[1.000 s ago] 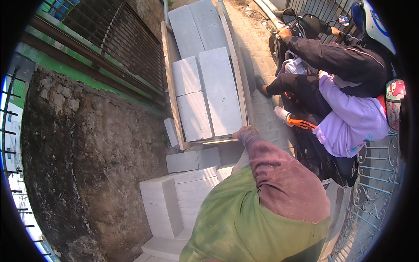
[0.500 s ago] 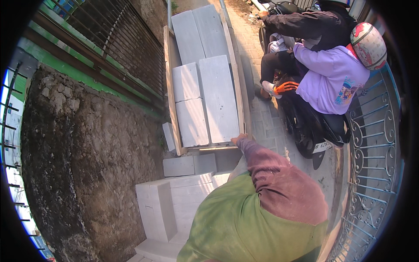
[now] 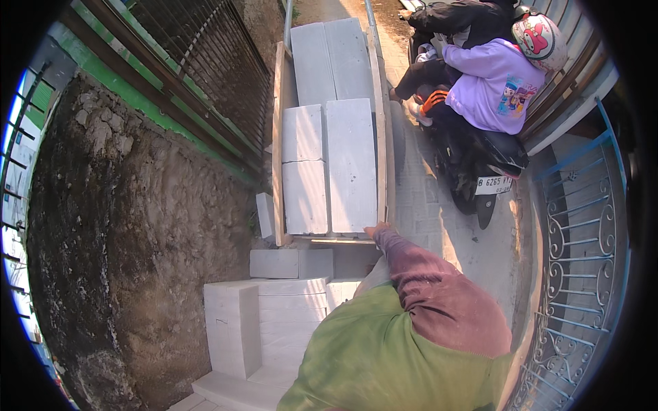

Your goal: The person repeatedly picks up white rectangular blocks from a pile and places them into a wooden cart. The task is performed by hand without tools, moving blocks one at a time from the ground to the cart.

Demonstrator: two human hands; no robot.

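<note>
My right hand (image 3: pixel 373 230) reaches forward from a maroon sleeve and grips the near right corner of a wooden-sided cart (image 3: pixel 382 151). Its fingers lie bent over the edge, partly hard to make out, beside the end of a long pale grey block (image 3: pixel 351 168). In the cart, several such blocks lie flat, among them a cracked pair (image 3: pixel 305 178) on the left and larger ones (image 3: pixel 314 65) at the far end. My left hand is out of view; my green shirt (image 3: pixel 384 349) covers the lower middle.
Below the cart, more pale blocks (image 3: pixel 233 329) are stacked against a rough wall (image 3: pixel 130 240). To the right, two people ride a black motorbike (image 3: pixel 473 157); the rear one wears a lilac top (image 3: pixel 497 82). A blue metal gate (image 3: pixel 582 246) borders the right side.
The motorbike and its riders have moved farther up the lane, toward the upper part of the view. My view has shifted slightly; my right hand stays at the cart's corner.
</note>
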